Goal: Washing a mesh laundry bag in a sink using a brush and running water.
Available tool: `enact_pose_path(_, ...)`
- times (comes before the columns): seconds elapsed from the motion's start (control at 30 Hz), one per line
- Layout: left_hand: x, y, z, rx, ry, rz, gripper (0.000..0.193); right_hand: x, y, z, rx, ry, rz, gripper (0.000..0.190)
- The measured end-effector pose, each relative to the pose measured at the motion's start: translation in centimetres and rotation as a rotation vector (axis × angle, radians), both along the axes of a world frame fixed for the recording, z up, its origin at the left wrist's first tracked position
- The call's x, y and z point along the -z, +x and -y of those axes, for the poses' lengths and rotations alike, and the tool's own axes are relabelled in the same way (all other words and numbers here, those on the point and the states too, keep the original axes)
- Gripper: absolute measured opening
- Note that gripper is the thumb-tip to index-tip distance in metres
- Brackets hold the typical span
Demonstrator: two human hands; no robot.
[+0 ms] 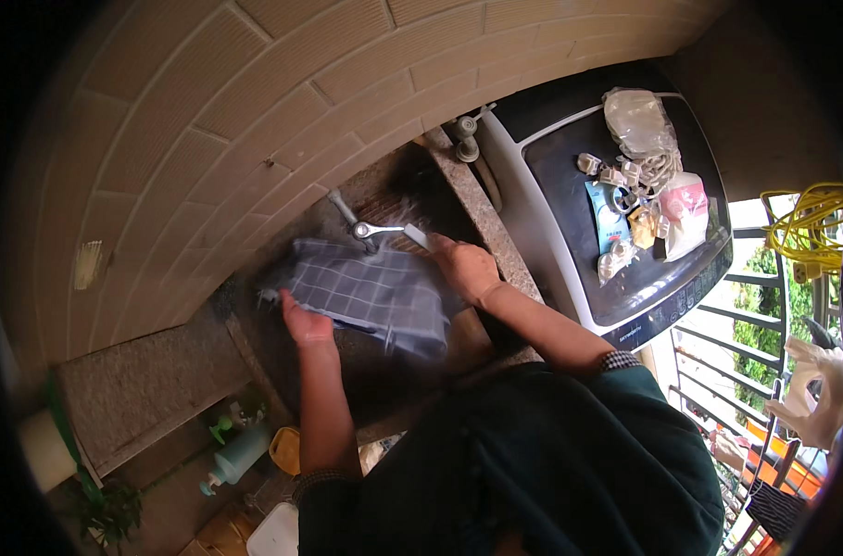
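A grey checked cloth item [373, 285], blurred in places, is spread over a dark stone sink [407, 174] beneath a metal faucet [362, 229]. My left hand [307, 321] grips its left edge, with the thumb up along the fabric. At the cloth's upper right, my right hand [464, 270] is closed around a pale flat object, perhaps a brush or a handle, whose tip points toward the faucet lever. Water spray seems to show around the cloth's edges. The underside of the cloth and the palm of the right hand are hidden.
Right of the sink stands a top-loading washing machine [567, 278] with plugs, cords and packets on its lid. A valve [467, 139] sits at the sink's corner by the tiled wall [289, 125]. Lower left are a stone ledge [157, 389] and a pump bottle [237, 455].
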State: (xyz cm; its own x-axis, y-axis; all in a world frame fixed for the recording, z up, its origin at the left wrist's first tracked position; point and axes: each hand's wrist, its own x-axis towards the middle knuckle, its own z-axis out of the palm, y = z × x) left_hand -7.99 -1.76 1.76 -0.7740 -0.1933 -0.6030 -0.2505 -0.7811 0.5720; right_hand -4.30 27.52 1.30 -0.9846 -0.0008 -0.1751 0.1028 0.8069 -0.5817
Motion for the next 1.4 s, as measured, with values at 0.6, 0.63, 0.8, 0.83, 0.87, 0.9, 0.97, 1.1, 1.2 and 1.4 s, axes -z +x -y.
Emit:
enact_pose_path(0.6, 3.8, 6.3, -3.5, -0.187, 0.225, 0.175, 0.047, 1.6, 2.7, 3.0, 0.043, -0.353, 0.149, 0.04)
enact_pose_path(0.63, 3.5, 6.7, -4.0, -0.039, 0.385, 0.192, 0.047, 1.9, 2.7, 3.2, 0.04, -0.351, 0.15, 0.04)
enact_pose_path(0.8, 2.9, 7.2, -5.3, 0.131, 0.343, 0.136, 0.043, 1.7, 2.7, 4.5, -0.096, -0.381, 0.003, 0.036)
enact_pose_path(0.83, 3.0, 7.2, -5.1, 0.12, 0.382, 0.087, 0.042, 1.4, 2.4, 4.4, -0.098, -0.381, 0.006, 0.036)
enact_pose_path(0.87, 3.2, 7.0, -4.5, 0.131, 0.4, 0.106, 0.036, 1.2, 1.7, 4.0, -0.175, -0.322, 0.018, 0.036)
enact_pose_path(0.9, 4.0, 6.8, -3.4, 0.128, 0.399, 0.103, 0.036, 0.7, 0.7, 3.6, -0.256, -0.261, 0.026, 0.035)
enact_pose_path(0.97, 5.4, 6.8, -1.3, 0.163, 0.457, 0.028, 0.032, 0.5, -1.3, 3.4, -0.301, -0.106, -0.113, 0.034)
enact_pose_path(1.1, 4.4, 4.3, -2.5, 0.042, 0.486, 0.088, 0.031, 1.8, -4.2, 3.8, -0.234, 0.009, -0.029, 0.032)
enact_pose_path(1.2, 3.5, 3.9, -2.6, -0.018, 0.389, 0.063, 0.033, 1.7, -2.3, 5.2, -0.249, -0.455, 0.173, 0.035)
enact_pose_path(1.4, 3.4, 4.5, -1.5, 0.049, 0.268, 0.166, 0.04, 2.6, -2.4, 4.9, -0.332, -0.333, 0.016, 0.032)
